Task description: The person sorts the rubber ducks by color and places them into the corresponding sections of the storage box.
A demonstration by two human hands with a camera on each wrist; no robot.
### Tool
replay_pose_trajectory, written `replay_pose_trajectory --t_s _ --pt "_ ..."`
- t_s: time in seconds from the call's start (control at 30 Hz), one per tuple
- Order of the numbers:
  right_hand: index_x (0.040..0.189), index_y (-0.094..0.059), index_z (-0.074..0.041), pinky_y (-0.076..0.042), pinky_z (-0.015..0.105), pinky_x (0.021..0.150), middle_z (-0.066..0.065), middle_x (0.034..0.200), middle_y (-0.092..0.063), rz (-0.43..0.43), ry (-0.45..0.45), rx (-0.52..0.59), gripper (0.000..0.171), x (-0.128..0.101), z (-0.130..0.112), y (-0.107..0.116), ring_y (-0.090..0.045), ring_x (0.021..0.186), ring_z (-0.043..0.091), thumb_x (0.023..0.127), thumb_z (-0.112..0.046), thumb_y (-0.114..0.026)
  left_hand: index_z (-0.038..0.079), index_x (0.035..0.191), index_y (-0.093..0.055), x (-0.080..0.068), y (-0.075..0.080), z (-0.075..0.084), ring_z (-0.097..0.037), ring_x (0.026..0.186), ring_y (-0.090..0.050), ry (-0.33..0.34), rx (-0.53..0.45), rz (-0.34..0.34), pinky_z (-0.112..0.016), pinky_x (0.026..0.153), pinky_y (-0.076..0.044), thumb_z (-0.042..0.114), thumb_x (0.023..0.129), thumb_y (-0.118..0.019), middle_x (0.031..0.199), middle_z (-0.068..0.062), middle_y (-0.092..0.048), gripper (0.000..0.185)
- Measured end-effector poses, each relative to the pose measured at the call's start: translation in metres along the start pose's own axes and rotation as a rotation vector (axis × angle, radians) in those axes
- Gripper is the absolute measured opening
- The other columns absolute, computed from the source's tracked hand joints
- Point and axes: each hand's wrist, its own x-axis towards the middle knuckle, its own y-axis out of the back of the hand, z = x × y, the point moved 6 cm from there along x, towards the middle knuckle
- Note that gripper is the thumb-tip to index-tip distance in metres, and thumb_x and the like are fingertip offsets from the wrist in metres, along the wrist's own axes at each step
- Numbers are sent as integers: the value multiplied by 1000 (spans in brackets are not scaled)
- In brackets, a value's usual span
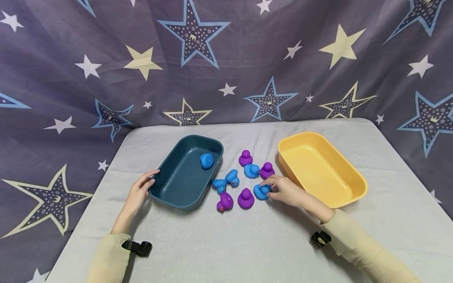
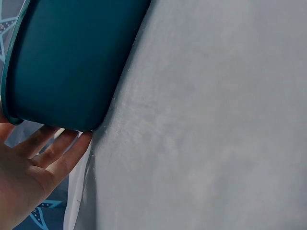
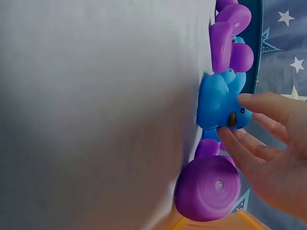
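My left hand (image 1: pixel 138 196) holds the left rim of a dark teal basin (image 1: pixel 180 205). In the left wrist view, its fingers (image 2: pixel 67 153) lie along the basin's outer wall. My right hand (image 1: pixel 284 190) pinches a blue rubber duck (image 1: pixel 261 192) on the table. The right wrist view shows fingertips on both sides of that duck's head (image 3: pixel 243 115). Around it are several purple and blue ducks, including a purple duck (image 1: pixel 245 199) to its left and a purple duck (image 1: pixel 267 171) behind it. One blue duck (image 1: pixel 207 160) is inside the teal basin.
A yellow basin (image 1: pixel 358 192) stands on the right, beside my right forearm. Two blue ducks, one of them a tilted duck (image 1: pixel 232 177), and a purple duck (image 1: pixel 225 201) lie near the teal basin's right wall. A star-patterned cloth (image 1: pixel 244 59) hangs behind the white-covered table (image 1: pixel 226 247).
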Motion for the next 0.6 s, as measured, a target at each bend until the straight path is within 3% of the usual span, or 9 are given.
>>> replay_pose_trajectory --t_s 0.6 --pt "102 -63 -2 -48 34 76 12 101 -60 21 3 -15 25 1 0 0 -56 89 23 77 0 -64 -7 122 -45 -1 -1 1 -1 39 -25 7 -15 1 -24 38 -28 7 93 -41 87 -10 -48 33"
